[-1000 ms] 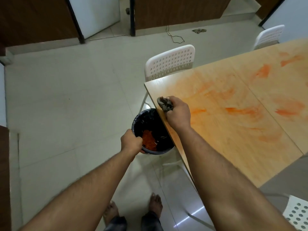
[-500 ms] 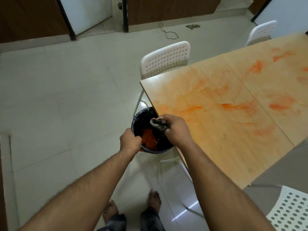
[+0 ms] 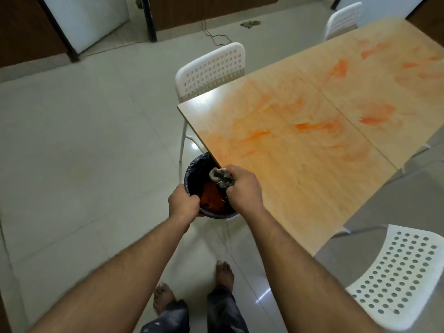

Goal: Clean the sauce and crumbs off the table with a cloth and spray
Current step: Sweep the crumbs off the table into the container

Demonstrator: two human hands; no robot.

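Right hand (image 3: 242, 188) clenched round the bunched cloth (image 3: 222, 178), over the bin (image 3: 192, 170); left hand (image 3: 183, 203) gripping the bin's near rim. Best shaken low inside the liner, bin held tight under the table (image 3: 300, 193) edge; sauce smears (image 3: 312, 127) beyond, still to wipe.

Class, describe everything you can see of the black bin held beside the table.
The round black bin, lined with a dark plastic bag, is held beside the edge of the sauce-smeared wooden table, its far rim tucked under that edge. The left hand grips its near rim; the right hand holds a crumpled grey cloth over its opening. Orange-red sauce waste lies inside.
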